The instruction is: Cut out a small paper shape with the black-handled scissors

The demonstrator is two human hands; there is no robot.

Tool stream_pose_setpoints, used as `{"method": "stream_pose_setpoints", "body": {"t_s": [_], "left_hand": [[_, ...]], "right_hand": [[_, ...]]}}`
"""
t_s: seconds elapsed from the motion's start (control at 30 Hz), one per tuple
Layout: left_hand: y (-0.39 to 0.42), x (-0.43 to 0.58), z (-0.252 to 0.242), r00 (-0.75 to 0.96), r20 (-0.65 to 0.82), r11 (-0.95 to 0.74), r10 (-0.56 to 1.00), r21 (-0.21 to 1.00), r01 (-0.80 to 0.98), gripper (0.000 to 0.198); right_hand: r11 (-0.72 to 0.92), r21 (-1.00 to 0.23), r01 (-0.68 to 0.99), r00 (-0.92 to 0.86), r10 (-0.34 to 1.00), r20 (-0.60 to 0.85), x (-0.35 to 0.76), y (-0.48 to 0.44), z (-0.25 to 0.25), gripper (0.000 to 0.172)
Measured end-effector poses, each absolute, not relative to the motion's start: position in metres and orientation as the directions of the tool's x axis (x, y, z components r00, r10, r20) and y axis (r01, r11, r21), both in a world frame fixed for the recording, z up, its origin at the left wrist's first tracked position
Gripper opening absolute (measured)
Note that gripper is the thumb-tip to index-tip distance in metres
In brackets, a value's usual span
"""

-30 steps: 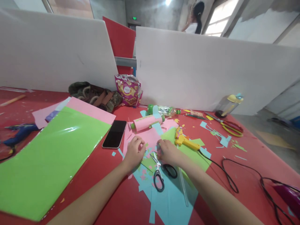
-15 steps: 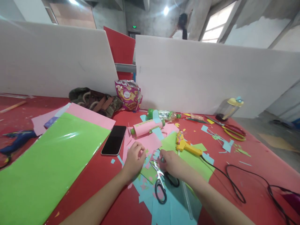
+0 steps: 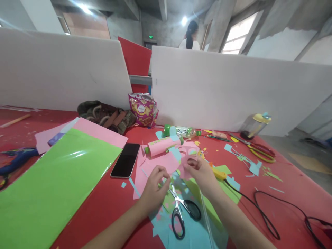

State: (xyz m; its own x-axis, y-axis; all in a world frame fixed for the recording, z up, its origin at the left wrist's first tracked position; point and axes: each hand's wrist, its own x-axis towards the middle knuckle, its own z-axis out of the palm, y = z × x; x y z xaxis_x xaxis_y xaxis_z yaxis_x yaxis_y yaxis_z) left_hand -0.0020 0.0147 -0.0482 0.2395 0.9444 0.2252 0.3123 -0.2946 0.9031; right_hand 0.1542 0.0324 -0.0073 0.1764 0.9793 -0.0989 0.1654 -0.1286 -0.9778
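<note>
My right hand pinches a piece of pink paper above the pile of paper scraps. Left of it, my left hand is closed, thumb against fingertips; whatever may be between them is too small to make out. Below and between the hands lie scissors with black handles, blades slightly apart, on blue paper strewn with small pink cutouts. Beyond the hands, a green-ended cylinder wrapped in pink paper rests on its side. A yellow glue gun is partly hidden behind my right hand.
A phone and a large green sheet lie left. At the back are a snack bag, a green plastic bottle and a yellow-lidded cup. Large scissors and a black cable lie right.
My right hand has moved from beside the scissors' handles to the right and farther away, and now holds pink paper. My left hand has shifted slightly right and nearer. The scissors' handles are uncovered.
</note>
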Motion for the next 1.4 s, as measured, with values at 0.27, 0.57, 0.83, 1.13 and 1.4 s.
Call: {"method": "stream_pose_setpoints", "body": {"t_s": [0.27, 0.57, 0.83, 1.13, 1.4], "left_hand": [[0.013, 0.003, -0.046, 0.169, 0.107, -0.143, 0.98, 0.965, 0.219, 0.014], [0.017, -0.001, -0.045, 0.139, 0.048, -0.078, 0.989, 0.973, 0.215, 0.018], [0.015, -0.002, -0.046, 0.146, 0.168, -0.208, 0.975, 0.92, 0.331, 0.017], [0.015, 0.0, -0.047, 0.151, 0.099, -0.144, 0.984, 0.935, 0.324, 0.018], [0.02, -0.002, -0.052, 0.197, -0.031, 0.008, 0.98, 0.994, 0.113, 0.022]], "right_hand": [[-0.145, -0.969, -0.199, 0.199, 0.962, -0.184, 0.127, 0.022, -0.023, 0.031], [-0.23, -0.923, -0.308, 0.145, 0.948, -0.284, 0.118, 0.014, -0.027, 0.032], [-0.174, -0.975, -0.135, 0.142, 0.971, -0.193, 0.116, 0.011, -0.028, 0.02], [-0.111, -0.982, 0.15, 0.115, 0.989, -0.094, 0.12, 0.015, -0.033, 0.013], [-0.091, -0.98, 0.178, 0.089, 0.993, -0.076, 0.123, 0.017, -0.032, 0.009]]}}
